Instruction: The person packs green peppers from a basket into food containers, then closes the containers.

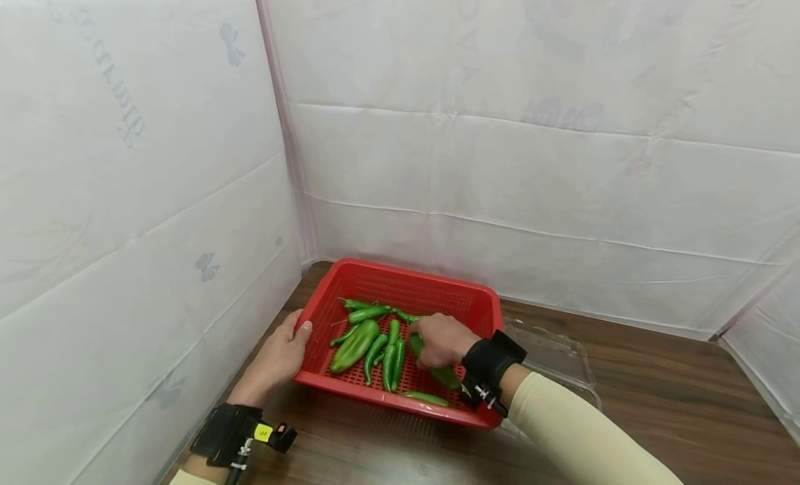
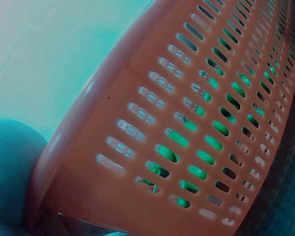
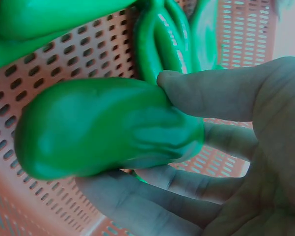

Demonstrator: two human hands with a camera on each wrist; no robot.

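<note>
A red slotted basket (image 1: 481,311) sits on a wooden table and holds several green peppers (image 1: 355,344). My right hand (image 1: 441,339) reaches into the basket and grips a large green pepper (image 3: 103,125), thumb on top and fingers curled under it. That pepper (image 1: 445,375) pokes out below the hand in the head view. My left hand (image 1: 279,357) holds the basket's left rim, thumb on the edge. The left wrist view shows only the basket's outer wall (image 2: 152,78) from close up, with green showing through its slots.
White padded sheets wall in the table on the left and at the back. A clear plastic tray (image 1: 556,360) lies under and to the right of the basket. Bare wooden table (image 1: 675,401) extends to the right.
</note>
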